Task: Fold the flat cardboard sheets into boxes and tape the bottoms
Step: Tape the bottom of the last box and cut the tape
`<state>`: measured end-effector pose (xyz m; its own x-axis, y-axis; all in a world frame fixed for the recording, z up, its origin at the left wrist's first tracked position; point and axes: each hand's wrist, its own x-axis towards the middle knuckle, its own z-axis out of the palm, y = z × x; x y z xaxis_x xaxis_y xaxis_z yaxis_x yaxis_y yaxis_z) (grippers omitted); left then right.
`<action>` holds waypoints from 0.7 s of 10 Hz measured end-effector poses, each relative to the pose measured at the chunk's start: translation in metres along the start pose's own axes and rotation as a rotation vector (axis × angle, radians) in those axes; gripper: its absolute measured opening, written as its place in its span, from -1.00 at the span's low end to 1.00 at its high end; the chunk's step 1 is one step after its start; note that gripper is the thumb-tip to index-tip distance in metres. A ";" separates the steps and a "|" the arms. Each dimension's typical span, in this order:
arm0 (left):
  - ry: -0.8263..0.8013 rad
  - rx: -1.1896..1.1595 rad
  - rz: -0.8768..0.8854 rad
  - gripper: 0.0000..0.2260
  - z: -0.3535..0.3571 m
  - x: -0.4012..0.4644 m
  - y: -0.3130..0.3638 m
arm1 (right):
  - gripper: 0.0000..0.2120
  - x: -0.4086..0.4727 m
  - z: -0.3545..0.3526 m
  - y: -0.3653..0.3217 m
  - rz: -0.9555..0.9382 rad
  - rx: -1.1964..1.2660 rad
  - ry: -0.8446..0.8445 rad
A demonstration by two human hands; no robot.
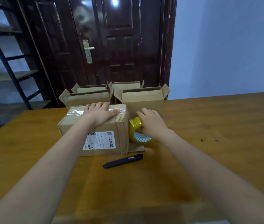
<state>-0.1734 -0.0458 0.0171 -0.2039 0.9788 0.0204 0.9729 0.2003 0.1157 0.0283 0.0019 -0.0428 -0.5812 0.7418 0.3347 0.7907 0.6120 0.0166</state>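
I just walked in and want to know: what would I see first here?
Two hands working at a wooden table: the left hand presses flat on a taped box, and the right hand holds a yellow tape roll beside it. Behind stand open boxes, with a black pen-shaped tool in front.

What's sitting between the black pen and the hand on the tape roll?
In the head view, only bare table separates the black pen from the right hand gripping the tape roll.

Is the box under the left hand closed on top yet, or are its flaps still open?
Closed. The box has its top flaps folded flat with clear tape across them, and the left hand presses on that tape.
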 end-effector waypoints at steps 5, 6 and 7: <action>0.002 0.000 -0.012 -0.34 0.001 0.000 0.001 | -0.79 -0.066 0.010 -0.032 -0.256 0.408 -0.051; 0.000 0.001 -0.010 -0.35 0.001 0.000 0.002 | -0.67 -0.076 0.028 -0.039 -0.261 0.361 -0.151; 0.005 0.001 -0.004 -0.34 0.001 0.000 0.001 | -0.68 -0.079 0.042 -0.042 -0.218 0.353 -0.123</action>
<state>-0.1724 -0.0453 0.0158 -0.2080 0.9778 0.0247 0.9723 0.2039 0.1143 0.0327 -0.0713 -0.1095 -0.7626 0.5990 0.2442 0.5451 0.7983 -0.2561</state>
